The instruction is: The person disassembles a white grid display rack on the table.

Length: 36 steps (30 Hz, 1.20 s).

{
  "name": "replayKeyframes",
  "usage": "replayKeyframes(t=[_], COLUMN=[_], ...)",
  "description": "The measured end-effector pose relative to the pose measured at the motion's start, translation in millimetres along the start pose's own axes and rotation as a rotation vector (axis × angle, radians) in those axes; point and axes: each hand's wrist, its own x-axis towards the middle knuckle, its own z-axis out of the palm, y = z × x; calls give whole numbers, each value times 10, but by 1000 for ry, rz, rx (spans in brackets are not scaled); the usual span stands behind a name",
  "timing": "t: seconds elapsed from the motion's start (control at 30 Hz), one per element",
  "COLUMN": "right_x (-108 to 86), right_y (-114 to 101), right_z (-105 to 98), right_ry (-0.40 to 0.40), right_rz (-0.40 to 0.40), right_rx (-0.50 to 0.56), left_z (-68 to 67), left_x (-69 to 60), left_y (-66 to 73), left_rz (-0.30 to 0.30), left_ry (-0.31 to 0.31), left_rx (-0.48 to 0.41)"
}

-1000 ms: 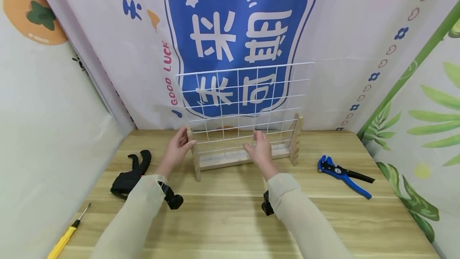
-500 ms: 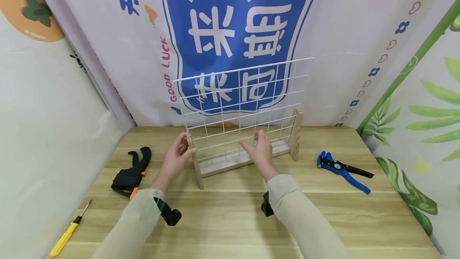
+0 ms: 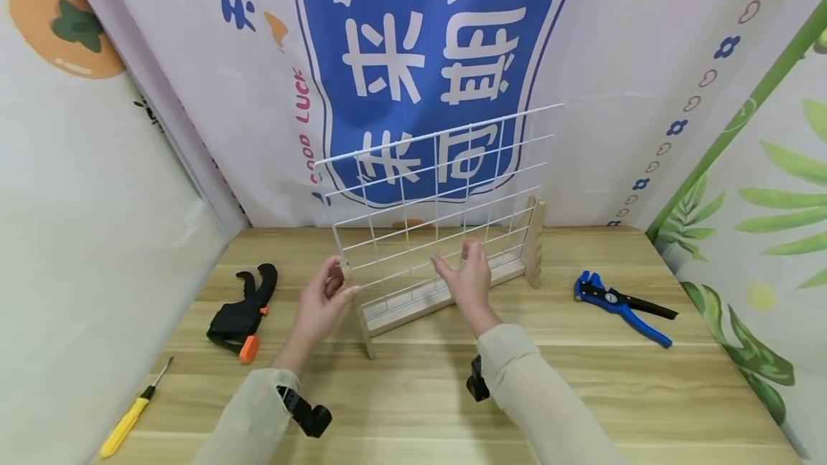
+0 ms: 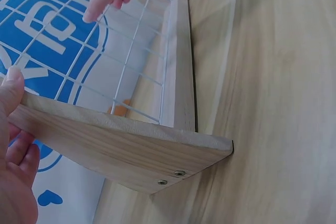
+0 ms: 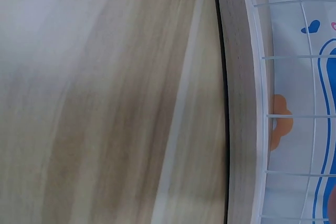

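Observation:
A white wire grid point(image 3: 436, 185) stands upright in a wooden base with a side post at each end. My left hand point(image 3: 319, 301) grips the left wooden post point(image 3: 362, 321), thumb on the near side; the left wrist view shows this post's outer face point(image 4: 121, 145) with two screws near the bottom. My right hand point(image 3: 470, 282) is at the grid's lower middle, thumb and fingers apart; whether it touches the wires I cannot tell. The right wrist view shows the base bar point(image 5: 241, 103) and, at its right edge, a sliver of skin.
On the wooden table point(image 3: 400, 407), a black clamp with an orange tip point(image 3: 239, 314) and a yellow-handled screwdriver point(image 3: 129, 418) lie at left. Blue-and-black pliers point(image 3: 623, 307) lie at right. A printed cloth point(image 3: 581, 163) hangs behind the rack.
The rack's left end has swung towards the front of the table with my left hand on it, while its right end has stayed nearly in place. My right hand has shifted slightly.

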Motion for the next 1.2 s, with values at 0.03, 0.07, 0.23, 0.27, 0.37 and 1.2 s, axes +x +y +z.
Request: replayKeyframes(t=[0.03, 0.07, 0.23, 0.27, 0.37, 1.2], right_x=[-9, -14, -52, -59, -80, -132], right_y=[1, 9, 25, 34, 45, -106], right_z=[-2, 1, -13, -17, -29, -214], right_ry=[3, 6, 21, 29, 51, -86], right_rz=[1, -1, -24, -32, -52, -98], right_rx=[-1, -3, -6, -6, -5, -215], left_z=[7, 14, 51, 61, 78, 58], left_x=[-20, -39, -135, -152, -201, -422], left_y=[3, 10, 36, 40, 53, 186], left_rz=[-3, -7, -24, -26, -32, 62], left_ry=[3, 6, 23, 24, 26, 34], left_rx=[5, 4, -17, -17, -4, 70])
